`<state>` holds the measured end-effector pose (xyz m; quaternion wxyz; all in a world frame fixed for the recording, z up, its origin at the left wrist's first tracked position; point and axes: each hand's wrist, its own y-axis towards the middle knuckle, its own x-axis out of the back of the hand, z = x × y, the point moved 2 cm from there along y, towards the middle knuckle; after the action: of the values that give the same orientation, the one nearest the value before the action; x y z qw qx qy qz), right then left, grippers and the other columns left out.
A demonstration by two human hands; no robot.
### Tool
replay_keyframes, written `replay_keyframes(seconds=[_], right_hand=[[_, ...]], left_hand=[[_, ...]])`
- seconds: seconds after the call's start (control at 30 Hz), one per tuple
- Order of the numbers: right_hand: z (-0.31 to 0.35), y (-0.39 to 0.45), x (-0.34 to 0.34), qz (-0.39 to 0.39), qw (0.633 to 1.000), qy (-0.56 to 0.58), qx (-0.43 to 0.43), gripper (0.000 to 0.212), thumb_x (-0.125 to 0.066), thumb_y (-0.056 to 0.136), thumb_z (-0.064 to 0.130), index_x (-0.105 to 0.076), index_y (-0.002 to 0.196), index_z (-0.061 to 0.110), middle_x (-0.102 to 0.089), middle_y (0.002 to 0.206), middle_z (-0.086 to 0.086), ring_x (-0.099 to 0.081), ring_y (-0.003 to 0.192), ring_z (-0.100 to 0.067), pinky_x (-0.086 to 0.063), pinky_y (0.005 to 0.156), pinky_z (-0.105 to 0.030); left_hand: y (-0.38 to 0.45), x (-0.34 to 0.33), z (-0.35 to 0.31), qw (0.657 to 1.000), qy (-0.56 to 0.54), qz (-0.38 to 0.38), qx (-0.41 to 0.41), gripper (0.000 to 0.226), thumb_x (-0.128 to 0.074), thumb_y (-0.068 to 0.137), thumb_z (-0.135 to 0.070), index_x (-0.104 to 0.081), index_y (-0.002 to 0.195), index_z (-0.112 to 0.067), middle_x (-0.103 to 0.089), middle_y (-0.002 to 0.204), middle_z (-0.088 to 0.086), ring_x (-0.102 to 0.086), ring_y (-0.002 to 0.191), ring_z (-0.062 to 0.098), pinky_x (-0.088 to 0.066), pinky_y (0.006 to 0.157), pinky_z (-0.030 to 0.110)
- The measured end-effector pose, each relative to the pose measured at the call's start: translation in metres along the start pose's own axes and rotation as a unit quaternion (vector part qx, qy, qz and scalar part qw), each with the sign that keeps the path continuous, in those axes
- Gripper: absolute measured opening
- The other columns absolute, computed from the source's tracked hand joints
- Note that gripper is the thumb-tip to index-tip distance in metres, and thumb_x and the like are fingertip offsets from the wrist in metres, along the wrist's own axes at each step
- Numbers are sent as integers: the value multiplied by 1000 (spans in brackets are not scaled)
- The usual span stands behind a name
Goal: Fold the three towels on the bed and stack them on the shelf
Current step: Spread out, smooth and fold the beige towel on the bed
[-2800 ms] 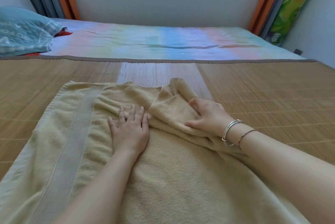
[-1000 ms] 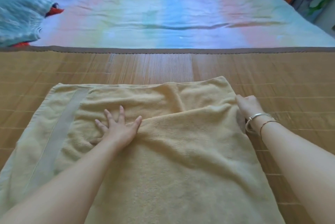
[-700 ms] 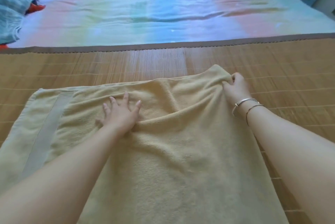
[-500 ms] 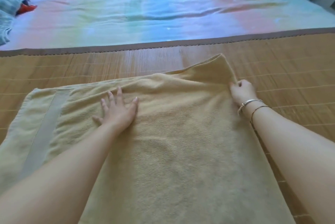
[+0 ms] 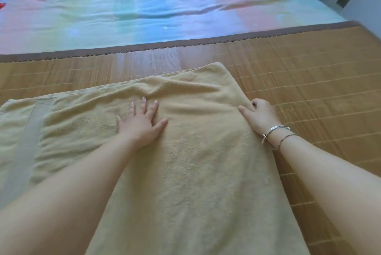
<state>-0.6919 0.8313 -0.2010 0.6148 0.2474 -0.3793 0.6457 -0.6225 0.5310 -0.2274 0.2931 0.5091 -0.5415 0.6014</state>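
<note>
1. The yellow towel (image 5: 195,172) is laid on the bamboo mat (image 5: 309,89) of the bed, with one layer folded over another. The upper layer is spread beneath and between both hands.
2. The left hand (image 5: 142,124) is pressed flat on the upper layer. Its fingers (image 5: 144,106) are held straight and slightly apart, and nothing is gripped. This placement is judged to pin the fold so that the cloth is not dragged while the far edge is adjusted.
3. The right hand (image 5: 259,116) is set on the right edge of the towel. Its fingers (image 5: 254,103) are curled onto the edge with the thumb laid along the cloth; whether the edge is actually pinched cannot be told. The hold is judged to serve for pulling the layer taut and squaring it.
4. A raised ridge of cloth is seen just beyond the left fingertips, running toward the far right corner, which lies beyond the right fingers. The layers are therefore not yet flush.
5. A woven band (image 5: 31,135) is visible on the lower layer, well to the left of the left fingers.
6. Only this towel is in view; the other towels and the shelf are not shown. The task is judged to be at an early folding stage.
7. The striped sheet (image 5: 144,7) lies beyond the mat, well apart from both hands.
</note>
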Motion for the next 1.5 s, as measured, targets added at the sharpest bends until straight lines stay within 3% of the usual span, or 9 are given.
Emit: replay_keyframes(seconds=[0.13, 0.27, 0.37, 0.67, 0.8, 0.97, 1.2, 1.37, 1.5], right_hand=[[-21, -35, 6, 83, 995, 33, -51, 42, -48, 92, 50, -56, 93, 9, -57, 85, -2, -52, 79, -20, -36, 65, -31], [-51, -103, 20, 174, 980, 74, -58, 28, -54, 91, 39, -60, 100, 13, -64, 94, 0, -59, 78, -13, -44, 61, -26], [-71, -151, 24, 219, 968, 114, -52, 28, -62, 88, 32, -61, 111, 17, -68, 105, 2, -66, 93, -15, -54, 84, -34], [-107, -268, 23, 135, 986, 96, -35, 20, -65, 87, 30, -63, 104, 20, -69, 96, 5, -65, 84, -9, -49, 66, -21], [-121, -308, 36, 51, 996, 71, -4, 19, -64, 87, 26, -66, 99, 11, -69, 97, -5, -62, 85, -18, -44, 66, -25], [-132, -366, 58, 17, 992, 128, 3, 21, -61, 90, 19, -65, 104, 4, -63, 94, -8, -55, 83, -19, -36, 56, -14], [-162, -412, 63, 43, 989, 139, 28, 20, -57, 90, 12, -65, 107, 4, -68, 103, -12, -54, 83, -17, -35, 52, -3], [-165, -411, 61, 60, 979, 191, 42, 19, -54, 90, 8, -64, 106, 7, -67, 104, -12, -59, 87, -20, -38, 59, -9], [-165, -404, 61, 89, 960, 261, 59, 21, -59, 90, 16, -65, 103, 2, -68, 104, -21, -58, 86, -15, -46, 77, -30]], left_hand=[[-26, 9, -26, 998, -10, -54, -27, 63, -28, 96, -58, -9, 152, -36, 3, 161, -3, 3, 148, 27, -4, 116, 59], [-83, -12, -60, 992, -35, -31, -115, 59, -35, 97, -52, -17, 151, -36, -2, 161, -5, 3, 148, 24, -2, 117, 57], [-122, -31, -78, 987, -43, 10, -153, 59, -35, 97, -53, -16, 151, -36, 0, 161, -5, 5, 148, 25, -1, 117, 57], [-237, -83, -70, 975, -10, 40, -220, 59, -28, 98, -55, -10, 151, -39, 7, 161, -6, 7, 148, 26, 3, 116, 58], [-291, -94, -59, 972, 21, 85, -219, 55, -25, 99, -54, -9, 150, -43, 6, 161, -7, 5, 148, 24, 0, 117, 56], [-371, -86, -75, 973, -57, 112, -196, 50, -27, 101, -48, -34, 147, -29, -28, 156, -3, -25, 144, 18, -16, 118, 35], [-411, -74, -146, 964, -193, 70, -171, 42, -34, 102, -37, -54, 130, -14, -63, 121, 7, -59, 108, 25, -42, 83, 27], [-382, -78, -204, 962, -197, 30, -185, 40, -40, 100, -32, -49, 137, -18, -56, 133, 9, -57, 114, 27, -44, 87, 29], [-351, -83, -240, 966, -164, 53, -193, 51, -39, 98, -44, -37, 146, -26, -49, 142, 7, -49, 127, 27, -41, 102, 36]])
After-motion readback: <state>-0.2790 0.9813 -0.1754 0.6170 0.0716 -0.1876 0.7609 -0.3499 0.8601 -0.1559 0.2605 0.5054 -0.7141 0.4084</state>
